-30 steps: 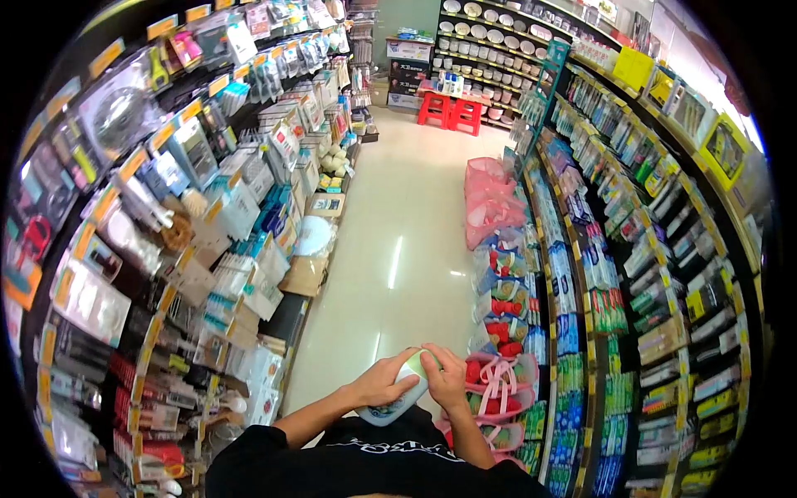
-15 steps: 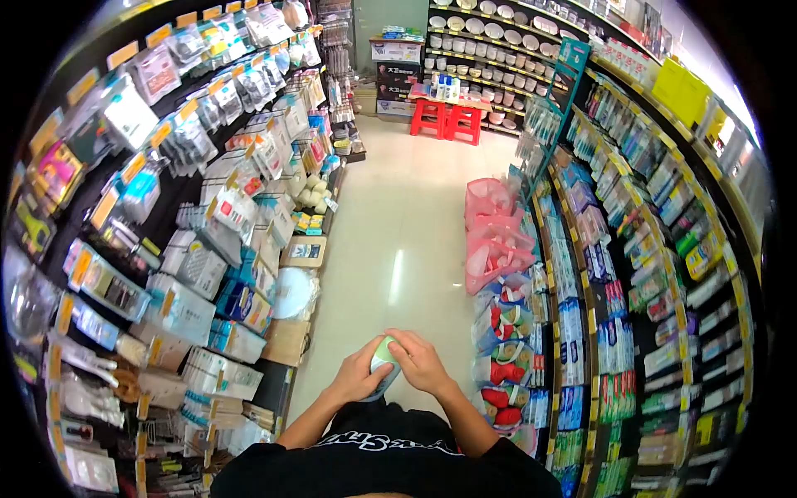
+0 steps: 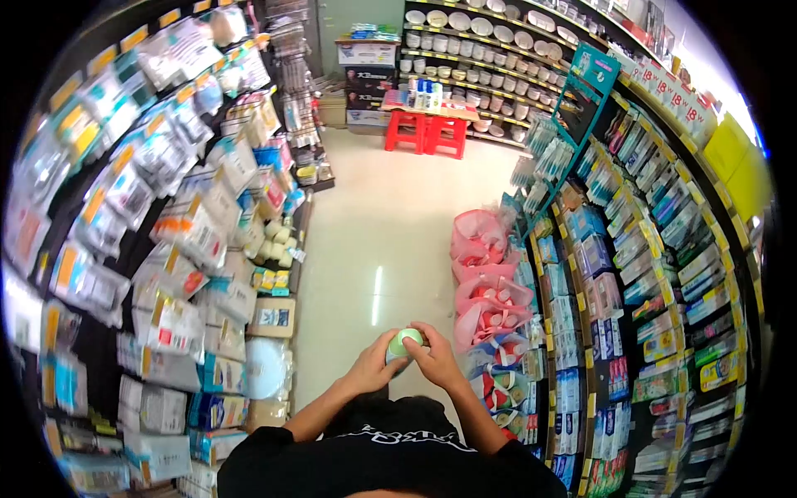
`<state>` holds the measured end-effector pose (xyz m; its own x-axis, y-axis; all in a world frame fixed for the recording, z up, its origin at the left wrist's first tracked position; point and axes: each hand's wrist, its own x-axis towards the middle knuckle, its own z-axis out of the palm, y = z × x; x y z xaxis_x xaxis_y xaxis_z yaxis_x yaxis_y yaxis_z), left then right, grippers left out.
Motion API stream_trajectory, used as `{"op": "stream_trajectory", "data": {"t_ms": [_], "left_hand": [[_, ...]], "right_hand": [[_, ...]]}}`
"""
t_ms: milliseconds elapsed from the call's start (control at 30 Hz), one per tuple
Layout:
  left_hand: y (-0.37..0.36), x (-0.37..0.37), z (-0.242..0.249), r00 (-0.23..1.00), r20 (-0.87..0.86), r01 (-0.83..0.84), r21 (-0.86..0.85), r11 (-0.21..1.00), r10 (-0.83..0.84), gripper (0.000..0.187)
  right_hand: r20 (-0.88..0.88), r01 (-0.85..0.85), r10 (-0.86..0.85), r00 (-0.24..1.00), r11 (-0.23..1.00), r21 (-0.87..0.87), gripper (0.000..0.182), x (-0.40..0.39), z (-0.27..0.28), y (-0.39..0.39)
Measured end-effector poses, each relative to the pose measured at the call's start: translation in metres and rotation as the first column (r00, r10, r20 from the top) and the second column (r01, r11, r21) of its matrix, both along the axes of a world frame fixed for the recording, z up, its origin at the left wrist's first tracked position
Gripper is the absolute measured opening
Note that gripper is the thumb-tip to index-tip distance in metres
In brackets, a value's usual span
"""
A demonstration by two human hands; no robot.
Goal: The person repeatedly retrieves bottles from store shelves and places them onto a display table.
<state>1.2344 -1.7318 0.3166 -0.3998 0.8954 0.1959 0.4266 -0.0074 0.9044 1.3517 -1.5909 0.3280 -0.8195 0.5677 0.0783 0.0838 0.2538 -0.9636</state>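
Head view: both hands meet low in the middle, out in front of the black shirt [image 3: 390, 455], and between them sits a container [image 3: 395, 352], held in the air above the pale aisle floor [image 3: 365, 249]. Its green top [image 3: 408, 334] faces up towards the camera, almost end-on! So the long axis runs steeply, top end uppermost and the body dropping away beneath, strongly foreshortened; the exact tilt is too hidden to tell. The left hand [image 3: 374, 363] grasps the container's left side, fingers curled around it. The right hand [image 3: 434, 363] grips from the other side, its thumb laid against the green top, its fingers bent around the far side.

Out to the right, pink bags [image 3: 486, 305] line the lower edge of the right-hand shelving [image 3: 586, 332]. To the left, a round pale disc [image 3: 266, 368] sits at the aisle-side edge of the left-hand shelving [image 3: 83, 217]. Up at the far end, bottles [image 3: 426, 95] stand on a small table [image 3: 457, 111], back from its near edge, with red stools [image 3: 446, 138] directly beneath.
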Motion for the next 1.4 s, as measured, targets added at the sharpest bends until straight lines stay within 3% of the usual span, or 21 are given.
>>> {"op": "stream_trajectory", "data": {"t_ms": [167,300,400,500,600,767,900,1000,1100,1200,1400], "left_hand": [[0.107,-0.085,0.012,0.987,-0.089,0.125,-0.061,0.99,-0.13,0.053],[0.202,-0.152,-0.003,0.974,-0.153,0.161,-0.056,0.985,-0.167,0.053],[0.278,-0.202,-0.003,0.973,-0.14,0.167,-0.111,0.98,-0.181,0.049],[0.351,-0.254,-0.003,0.984,-0.099,0.129,-0.177,0.976,-0.148,0.045],[0.415,-0.306,0.015,0.978,-0.146,0.113,-0.235,0.965,-0.15,0.043],[0.506,-0.389,0.017,0.989,-0.143,0.015,-0.174,0.985,-0.041,0.041],[0.574,-0.458,-0.007,0.993,-0.115,-0.041,-0.132,0.99,0.026,0.042],[0.629,-0.52,-0.041,0.996,-0.088,-0.003,-0.106,0.994,-0.006,0.046],[0.693,-0.586,-0.055,0.982,-0.177,0.049,-0.105,0.993,-0.067,0.05],[0.766,-0.649,-0.056,0.956,-0.212,0.16,-0.196,0.968,-0.201,0.055],[0.908,-0.748,-0.045,0.842,-0.427,0.235,-0.261,0.936,-0.33,0.06]], "right_hand": [[-0.095,0.017,-0.026,0.995,0.996,-0.087,0.044,-0.065,-0.001,0.098],[-0.058,0.041,-0.037,0.998,0.996,0.077,0.051,-0.126,-0.011,0.185],[-0.078,0.072,-0.066,0.995,0.995,0.072,0.048,-0.181,-0.035,0.262],[-0.014,0.019,-0.018,1.0,0.997,0.073,0.047,-0.234,-0.023,0.342],[-0.068,-0.061,0.072,0.995,0.985,0.16,0.046,-0.29,-0.001,0.414],[-0.048,-0.098,0.121,0.991,0.937,0.335,0.047,-0.388,0.002,0.507],[0.052,-0.179,0.171,0.984,0.932,0.314,0.047,-0.461,-0.015,0.582],[0.265,-0.248,0.184,0.947,0.941,0.232,0.048,-0.519,-0.02,0.641],[0.368,-0.247,0.155,0.917,0.945,0.216,0.049,-0.577,-0.023,0.699],[0.421,-0.241,0.083,0.903,0.911,0.335,0.051,-0.627,-0.026,0.755],[0.302,0.004,-0.137,0.943,0.915,0.404,0.053,-0.706,-0.035,0.867]]}}
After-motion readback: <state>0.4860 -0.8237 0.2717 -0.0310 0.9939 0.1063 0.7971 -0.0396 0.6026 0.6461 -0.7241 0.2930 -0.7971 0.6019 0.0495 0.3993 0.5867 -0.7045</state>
